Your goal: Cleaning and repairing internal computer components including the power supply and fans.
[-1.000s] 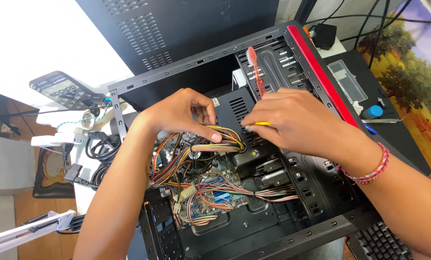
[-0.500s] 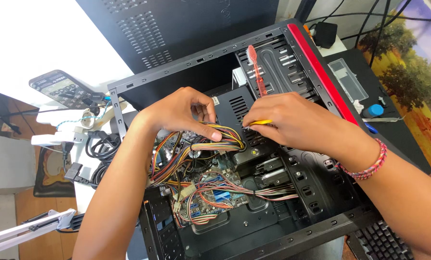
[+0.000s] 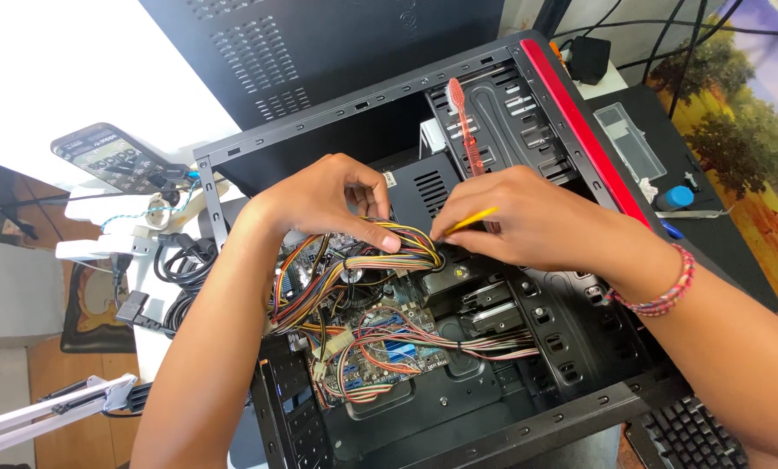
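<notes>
An open black computer case [image 3: 571,130] with a red front strip lies on its side. My left hand [image 3: 324,200] pinches a bundle of coloured power cables [image 3: 398,252] above the motherboard [image 3: 389,343]. My right hand [image 3: 528,221] holds a thin yellow tool [image 3: 469,222], its tip pointing at the bundle near my left fingertips. Just behind my right hand, a red toothbrush [image 3: 465,130] rests on the drive cage [image 3: 515,122]. More wires loop over the motherboard below both hands.
A phone [image 3: 111,161] on a stand and tangled black cables [image 3: 176,260] sit left of the case. The detached side panel [image 3: 337,43] leans behind. At right are a clear plastic box [image 3: 632,143], a blue-capped bottle [image 3: 674,198] and a keyboard [image 3: 693,439].
My right hand has shifted slightly left and down with the yellow tool, closer to the cable bundle. My left hand stays on the cables.
</notes>
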